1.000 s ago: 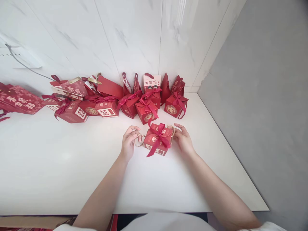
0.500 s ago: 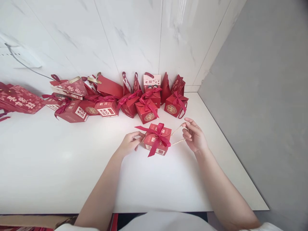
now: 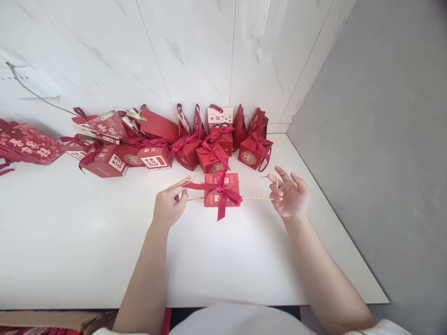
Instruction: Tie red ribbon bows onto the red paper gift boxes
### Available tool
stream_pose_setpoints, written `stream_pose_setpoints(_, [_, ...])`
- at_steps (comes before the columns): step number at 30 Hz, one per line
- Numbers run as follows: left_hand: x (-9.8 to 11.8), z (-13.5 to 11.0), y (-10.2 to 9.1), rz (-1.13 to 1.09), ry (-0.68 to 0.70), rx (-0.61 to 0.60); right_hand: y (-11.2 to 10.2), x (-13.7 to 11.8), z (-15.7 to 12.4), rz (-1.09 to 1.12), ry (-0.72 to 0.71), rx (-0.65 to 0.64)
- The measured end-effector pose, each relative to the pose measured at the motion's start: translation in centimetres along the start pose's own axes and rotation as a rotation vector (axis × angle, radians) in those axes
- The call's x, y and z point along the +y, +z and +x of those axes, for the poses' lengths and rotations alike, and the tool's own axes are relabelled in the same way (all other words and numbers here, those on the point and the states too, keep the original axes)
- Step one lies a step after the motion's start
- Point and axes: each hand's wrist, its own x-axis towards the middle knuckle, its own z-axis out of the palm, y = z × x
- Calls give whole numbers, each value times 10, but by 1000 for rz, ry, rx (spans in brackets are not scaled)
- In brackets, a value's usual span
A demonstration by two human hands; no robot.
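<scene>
A small red gift box (image 3: 209, 200) with pale lettering lies between my hands, its lid tied with a dark red ribbon bow (image 3: 223, 190). Twisted gold cord handles (image 3: 256, 197) stretch out from both of its sides. My left hand (image 3: 170, 204) grips the left cord loop, thumb and fingers drawn together around it. On the other side, the right loop is hooked over the bent fingers of my right hand (image 3: 288, 193), whose other fingers stretch upward. Both cords look taut, and neither hand touches the box itself.
Several red gift boxes with ribbon bows (image 3: 256, 151) stand in a row along the tiled wall (image 3: 195, 56). Red bags (image 3: 33, 144) lie at the far left. A grey panel (image 3: 384, 139) borders the white table (image 3: 104, 251) on the right. Below its front edge is an open cardboard box (image 3: 45, 318).
My left hand has moved left from the box's side, pulling out the left cord loop. The box has shifted slightly up and left and turned squarer. My right hand has moved a little right.
</scene>
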Motion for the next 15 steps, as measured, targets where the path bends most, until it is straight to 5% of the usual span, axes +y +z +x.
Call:
stream_pose_setpoints(5, [-11, 2, -10, 96, -157, -21, -3, 12, 7, -363, 157, 3])
stream_pose_setpoints(7, [-11, 4, -11, 157, -124, 75, -4, 23, 8, -654, 30, 20])
stream_pose_setpoints(9, [-4, 5, -10, 169, -42, 203, -1, 35, 4, -896, -248, -12])
stream_pose_setpoints(12, [14, 1, -4, 84, -3, 266, 8, 48, -8, -996, -407, -294])
stream_pose_setpoints(15, [37, -7, 2, -18, -89, 107, 18, 55, -23, -955, -364, -607])
